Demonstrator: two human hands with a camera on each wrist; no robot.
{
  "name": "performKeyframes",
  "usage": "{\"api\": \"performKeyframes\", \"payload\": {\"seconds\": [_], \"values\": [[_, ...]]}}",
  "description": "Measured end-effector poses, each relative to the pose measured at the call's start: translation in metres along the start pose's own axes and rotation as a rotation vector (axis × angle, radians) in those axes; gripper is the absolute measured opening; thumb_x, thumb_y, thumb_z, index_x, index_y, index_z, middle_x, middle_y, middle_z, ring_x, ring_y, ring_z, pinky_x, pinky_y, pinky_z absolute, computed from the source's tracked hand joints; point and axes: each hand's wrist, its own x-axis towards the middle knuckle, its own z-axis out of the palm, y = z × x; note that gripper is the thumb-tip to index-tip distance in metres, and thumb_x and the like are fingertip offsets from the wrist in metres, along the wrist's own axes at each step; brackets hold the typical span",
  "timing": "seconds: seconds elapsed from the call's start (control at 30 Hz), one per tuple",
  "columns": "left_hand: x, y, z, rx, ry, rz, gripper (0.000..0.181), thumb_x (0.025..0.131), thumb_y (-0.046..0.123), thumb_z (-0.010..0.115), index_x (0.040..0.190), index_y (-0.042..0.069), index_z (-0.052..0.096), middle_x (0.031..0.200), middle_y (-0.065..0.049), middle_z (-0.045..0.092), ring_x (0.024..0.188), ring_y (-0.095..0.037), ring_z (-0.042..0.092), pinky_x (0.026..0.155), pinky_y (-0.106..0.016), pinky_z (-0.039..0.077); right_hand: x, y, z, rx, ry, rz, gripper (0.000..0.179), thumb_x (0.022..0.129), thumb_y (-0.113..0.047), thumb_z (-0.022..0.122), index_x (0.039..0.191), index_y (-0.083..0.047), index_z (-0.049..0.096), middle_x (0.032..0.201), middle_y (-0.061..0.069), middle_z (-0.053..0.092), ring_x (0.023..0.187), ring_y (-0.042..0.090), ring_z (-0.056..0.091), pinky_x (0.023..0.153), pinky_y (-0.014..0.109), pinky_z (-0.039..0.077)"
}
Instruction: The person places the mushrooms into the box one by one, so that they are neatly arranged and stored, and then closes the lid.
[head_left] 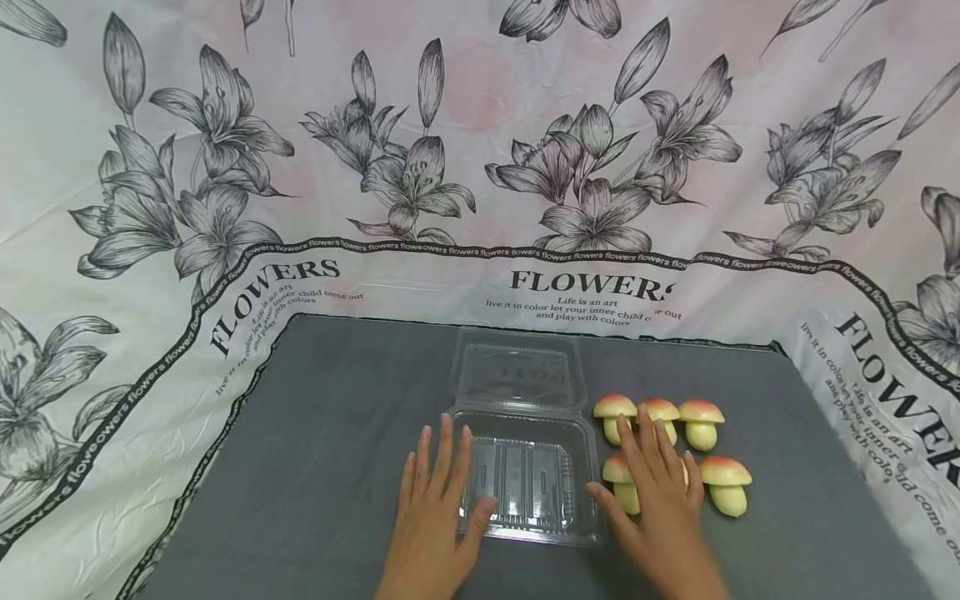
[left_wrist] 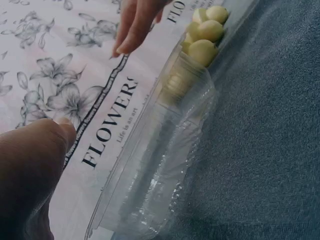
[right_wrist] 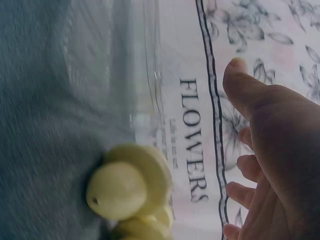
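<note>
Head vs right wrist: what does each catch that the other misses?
Head only: the left hand, the red tops of the mushrooms, and the clear container seen from above, open with its lid laid back.

Right wrist only: a small dark spot on the rounded end of one pale yellow mushroom.

Both: the right hand, at least part of the container, some mushrooms, the grey surface and the cloth printed FLOWERS.
</note>
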Motion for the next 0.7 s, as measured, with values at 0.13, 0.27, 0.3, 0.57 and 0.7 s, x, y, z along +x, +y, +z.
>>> {"api": "performKeyframes", "payload": {"seconds": [0.13, 0.27, 0.3, 0.57, 0.7], "values": [[0.0, -0.003, 0.0, -0.048, 0.003, -0.017, 0.084, 0.108, 0.049, 0.055, 0.172, 0.017, 0.011, 0.179, -0.005, -0.002, 0.164, -0.033, -0.005, 0.127, -0.034, -0.017, 0.0, 0.009, -0.01, 0.015, 0.016, 0.04, 0.093, 0.097, -0.039, 0.077, 0.171, -0.026, 0.022, 0.178, 0.005, 0.012, 0.163, 0.029, 0.01, 0.124, 0.067, 0.0], [0.0, -0.005, 0.0, -0.094, 0.003, -0.045, 0.084, 0.108, 0.046, 0.057, 0.172, 0.016, 0.012, 0.179, -0.002, -0.002, 0.164, -0.032, -0.003, 0.128, -0.034, -0.014, -0.001, 0.022, -0.02, 0.025, 0.038, 0.072, 0.087, 0.101, -0.035, 0.073, 0.171, -0.026, 0.023, 0.178, 0.008, 0.015, 0.162, 0.032, 0.016, 0.124, 0.067, 0.002], [0.0, -0.005, -0.001, -0.112, -0.005, -0.057, 0.084, 0.108, 0.046, 0.057, 0.172, 0.016, 0.011, 0.179, -0.001, -0.003, 0.164, -0.031, -0.004, 0.129, -0.036, -0.012, -0.001, 0.026, -0.023, 0.028, 0.047, 0.078, 0.085, 0.102, -0.033, 0.073, 0.171, -0.025, 0.024, 0.177, 0.009, 0.016, 0.161, 0.035, 0.019, 0.123, 0.067, 0.004], [-0.001, -0.009, -0.002, -0.276, -0.05, -0.142, 0.089, 0.108, 0.047, 0.057, 0.172, 0.015, 0.004, 0.178, -0.001, -0.01, 0.164, -0.031, -0.003, 0.121, -0.073, 0.022, -0.01, 0.063, -0.045, -0.036, 0.071, 0.142, 0.07, 0.108, -0.02, 0.062, 0.169, -0.013, 0.028, 0.173, 0.021, 0.024, 0.142, 0.058, 0.041, 0.11, 0.079, 0.022], [-0.002, -0.013, -0.001, -0.366, -0.058, -0.177, 0.091, 0.108, 0.045, 0.059, 0.171, 0.009, 0.003, 0.178, -0.006, -0.012, 0.163, -0.036, -0.003, 0.12, -0.074, 0.022, -0.017, 0.083, -0.051, -0.085, 0.127, 0.101, 0.073, 0.099, -0.001, 0.068, 0.165, -0.006, 0.036, 0.163, 0.033, 0.035, 0.119, 0.066, 0.053, 0.091, 0.074, 0.039]]}}
